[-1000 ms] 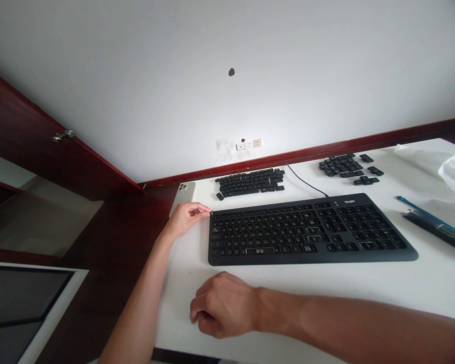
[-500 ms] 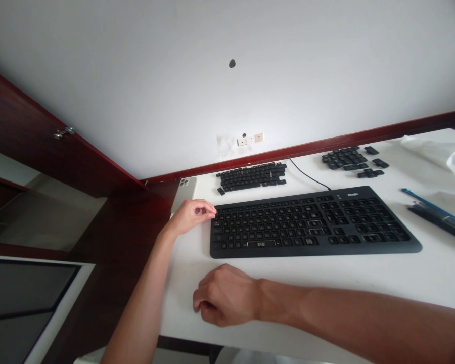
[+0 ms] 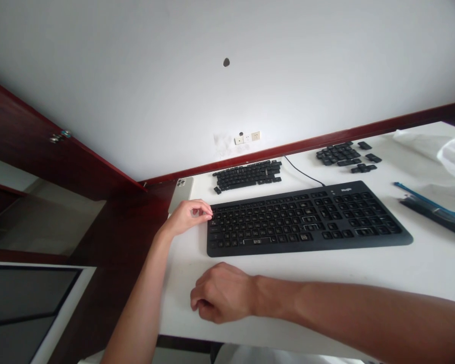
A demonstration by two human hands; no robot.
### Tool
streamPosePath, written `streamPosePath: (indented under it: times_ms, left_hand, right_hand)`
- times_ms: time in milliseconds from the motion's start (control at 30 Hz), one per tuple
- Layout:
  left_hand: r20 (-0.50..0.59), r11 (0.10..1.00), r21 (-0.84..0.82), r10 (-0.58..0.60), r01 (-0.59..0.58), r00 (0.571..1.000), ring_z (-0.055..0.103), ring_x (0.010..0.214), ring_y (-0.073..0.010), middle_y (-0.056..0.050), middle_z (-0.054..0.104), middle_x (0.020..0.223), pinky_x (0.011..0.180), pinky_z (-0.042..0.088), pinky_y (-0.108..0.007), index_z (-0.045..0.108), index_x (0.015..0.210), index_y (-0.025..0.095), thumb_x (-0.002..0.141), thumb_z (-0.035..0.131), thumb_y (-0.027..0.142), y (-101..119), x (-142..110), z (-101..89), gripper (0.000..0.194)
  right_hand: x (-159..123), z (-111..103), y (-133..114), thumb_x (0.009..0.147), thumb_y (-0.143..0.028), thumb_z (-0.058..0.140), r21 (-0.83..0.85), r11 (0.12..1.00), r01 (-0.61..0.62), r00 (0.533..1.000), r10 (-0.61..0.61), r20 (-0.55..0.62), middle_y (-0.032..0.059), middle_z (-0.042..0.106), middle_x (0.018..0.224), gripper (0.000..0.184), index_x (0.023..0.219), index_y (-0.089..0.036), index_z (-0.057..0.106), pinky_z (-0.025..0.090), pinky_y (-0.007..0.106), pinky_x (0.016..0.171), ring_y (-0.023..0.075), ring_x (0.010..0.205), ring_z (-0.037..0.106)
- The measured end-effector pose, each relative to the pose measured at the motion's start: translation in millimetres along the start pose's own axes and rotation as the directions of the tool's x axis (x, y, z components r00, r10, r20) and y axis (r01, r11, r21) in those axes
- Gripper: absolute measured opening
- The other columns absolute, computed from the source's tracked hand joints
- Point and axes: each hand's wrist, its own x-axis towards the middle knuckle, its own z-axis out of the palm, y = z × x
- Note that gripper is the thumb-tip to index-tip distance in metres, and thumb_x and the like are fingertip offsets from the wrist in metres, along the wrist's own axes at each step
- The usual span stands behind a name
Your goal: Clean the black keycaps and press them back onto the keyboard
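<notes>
Indistinctly pinched together: left hand [image 3: 190, 217], at far-left corner of keyboard [image 3: 265, 220], any contents obscured; right hand [image 3: 224, 293] was curled closed, palm hidden; poses were kept.

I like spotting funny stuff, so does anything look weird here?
Yes! The black plastic keyboard has bare sockets, with its loose black keycaps lying behind it. Also, the white wall has a dark hole.

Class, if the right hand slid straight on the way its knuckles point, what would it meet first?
Past bare tabletop, the right hand would probably meet the left forearm, though their relative heights are unclear.
</notes>
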Motion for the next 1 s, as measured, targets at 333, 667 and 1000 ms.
streamPosePath:
  times_ms: [333, 667, 1000]
  left_hand:
    - [0.016, 0.999, 0.013, 0.042, -0.042, 0.999, 0.063, 0.082, -0.0159, -0.008, 0.074, 0.098, 0.074, 0.047, -0.028, 0.079, 0.085, 0.018, 0.089, 0.078, 0.031, 3.8, -0.4, 0.9, 0.013]
    - [0.015, 0.995, 0.095, 0.037, -0.038, 0.999, 0.058, 0.078, -0.0147, -0.005, 0.066, 0.088, 0.068, 0.042, -0.026, 0.082, 0.088, 0.020, 0.089, 0.077, 0.033, 6.9, 0.1, -3.5, 0.014]
    - [0.026, 0.997, 0.071, 0.033, -0.034, 0.999, 0.054, 0.077, -0.0150, -0.005, 0.065, 0.086, 0.073, 0.045, -0.028, 0.078, 0.086, 0.018, 0.090, 0.075, 0.031, 6.2, 1.4, 0.0, 0.014]
  right_hand:
    - [0.3, -2.5, -0.1, 0.092, -0.024, 0.058, -0.003, 1.000, 0.014, 1.000, -0.014, 0.002, 0.0010, 0.081, 0.095, 0.022, 0.101, -0.024, 0.078, 0.046, 0.028, 0.070, 0.0178, 0.084, 0.073]
    - [0.8, 2.1, 2.4, 0.093, -0.025, 0.058, -0.022, 0.999, 0.031, 0.999, -0.031, -0.019, -0.0001, 0.080, 0.093, 0.021, 0.100, -0.024, 0.077, 0.043, 0.028, 0.066, 0.0165, 0.080, 0.071]
    - [0.4, -2.5, 0.0, 0.093, -0.025, 0.060, -0.031, 0.999, 0.035, 0.999, -0.035, -0.011, 0.0010, 0.082, 0.098, 0.020, 0.101, -0.024, 0.078, 0.044, 0.029, 0.068, 0.0180, 0.084, 0.073]
